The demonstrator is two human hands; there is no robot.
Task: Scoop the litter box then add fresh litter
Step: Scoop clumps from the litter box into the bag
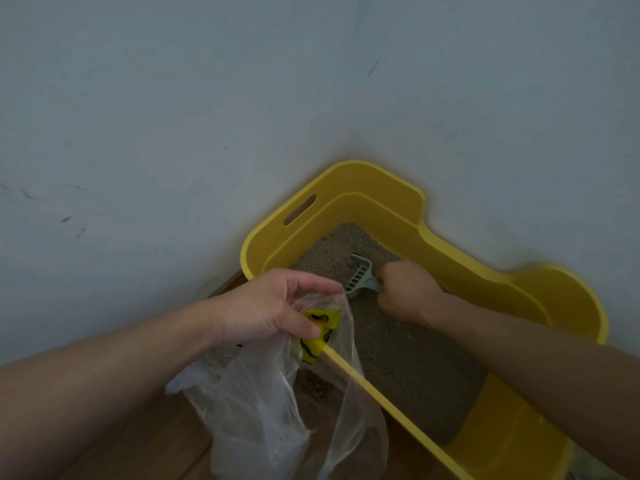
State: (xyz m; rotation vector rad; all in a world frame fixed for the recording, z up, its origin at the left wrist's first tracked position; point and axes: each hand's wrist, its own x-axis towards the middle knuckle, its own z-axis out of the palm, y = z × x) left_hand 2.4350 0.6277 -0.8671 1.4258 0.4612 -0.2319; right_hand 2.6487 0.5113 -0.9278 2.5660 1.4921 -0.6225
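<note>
A yellow litter box (388, 188) stands in the room's corner, filled with grey-brown litter (408, 355). My right hand (405, 289) grips the handle of a pale grey slotted scoop (360, 273), whose blade sits low in the litter near the box's far end. My left hand (277, 306) pinches the rim of a clear plastic bag (270, 410) with a yellow printed patch, holding it open at the box's near-left edge. A few dark clumps lie inside the bag.
Two pale walls (173, 98) meet right behind the box. Wooden floor (149, 441) shows under the bag at the lower left.
</note>
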